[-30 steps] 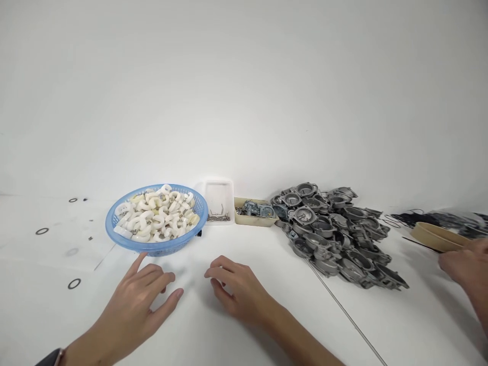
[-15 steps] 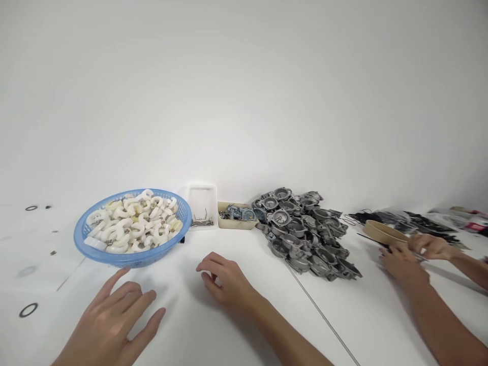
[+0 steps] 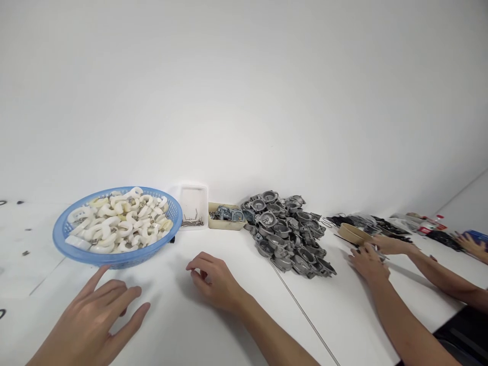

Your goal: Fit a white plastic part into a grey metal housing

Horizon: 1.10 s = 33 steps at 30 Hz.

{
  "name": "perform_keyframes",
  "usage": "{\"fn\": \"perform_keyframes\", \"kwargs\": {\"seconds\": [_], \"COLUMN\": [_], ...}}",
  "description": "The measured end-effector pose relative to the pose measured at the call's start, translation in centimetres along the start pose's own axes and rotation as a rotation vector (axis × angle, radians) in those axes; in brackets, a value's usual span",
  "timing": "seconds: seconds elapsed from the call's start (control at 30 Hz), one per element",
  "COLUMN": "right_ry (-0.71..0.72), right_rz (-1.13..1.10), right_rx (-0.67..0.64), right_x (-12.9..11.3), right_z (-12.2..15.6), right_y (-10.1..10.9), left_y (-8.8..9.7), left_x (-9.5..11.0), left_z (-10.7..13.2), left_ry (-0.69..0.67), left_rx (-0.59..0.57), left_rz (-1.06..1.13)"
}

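My left hand (image 3: pixel 97 317) lies flat on the white table (image 3: pixel 183 325) with its fingers spread, just in front of a blue basket (image 3: pixel 76 252) heaped with white curved plastic pieces (image 3: pixel 120 226). My right hand (image 3: pixel 213 279) rests on the table to the right of the basket, fingers loosely curled, and nothing shows in it. A pile of grey cast-metal housings (image 3: pixel 285 234) lies beyond and to the right of it.
Behind the basket stand a white tray (image 3: pixel 193 195) with thin metal pins and a beige tray (image 3: pixel 221 223) with small metal parts. To the right a co-worker's hands (image 3: pixel 369 256) work beside a tan bowl (image 3: pixel 353 233) and black rings. Another hand (image 3: pixel 470 243) shows at the far right.
The view has swung to the right, so the basket and pile sit further left. The co-worker's arms have come into sight. My hands have stayed on the table.
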State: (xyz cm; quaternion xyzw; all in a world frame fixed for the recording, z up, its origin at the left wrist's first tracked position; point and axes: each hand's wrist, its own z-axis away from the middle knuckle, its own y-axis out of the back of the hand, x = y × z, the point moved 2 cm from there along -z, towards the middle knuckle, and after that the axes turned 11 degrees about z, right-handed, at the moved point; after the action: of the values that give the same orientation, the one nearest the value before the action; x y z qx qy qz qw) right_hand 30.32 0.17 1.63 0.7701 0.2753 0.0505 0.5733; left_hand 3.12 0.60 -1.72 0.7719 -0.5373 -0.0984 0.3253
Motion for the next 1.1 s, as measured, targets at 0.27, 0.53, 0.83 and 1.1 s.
{"fn": "perform_keyframes", "kwargs": {"seconds": [0.27,0.53,0.83,1.1], "right_ry": [0.004,0.020,0.092,0.171], "right_rz": [-0.015,-0.052,-0.060,0.001], "right_rx": [-0.005,-0.037,-0.035,-0.001], "right_x": [-0.3,-0.3,0.5,-0.2], "right_z": [0.0,-0.6,-1.5,-2.4], "right_y": [0.0,0.3,-0.3,-0.5], "left_y": [-0.2,0.6,0.6,1.1], "left_x": [0.1,0.9,0.2,-0.3], "left_z": [0.2,-0.9,-1.7,-2.1], "left_ry": [0.077,0.140,0.237,0.132], "left_rx": [-0.028,-0.005,-0.018,-0.204], "left_rz": [0.016,-0.008,-0.039,-0.295]}}
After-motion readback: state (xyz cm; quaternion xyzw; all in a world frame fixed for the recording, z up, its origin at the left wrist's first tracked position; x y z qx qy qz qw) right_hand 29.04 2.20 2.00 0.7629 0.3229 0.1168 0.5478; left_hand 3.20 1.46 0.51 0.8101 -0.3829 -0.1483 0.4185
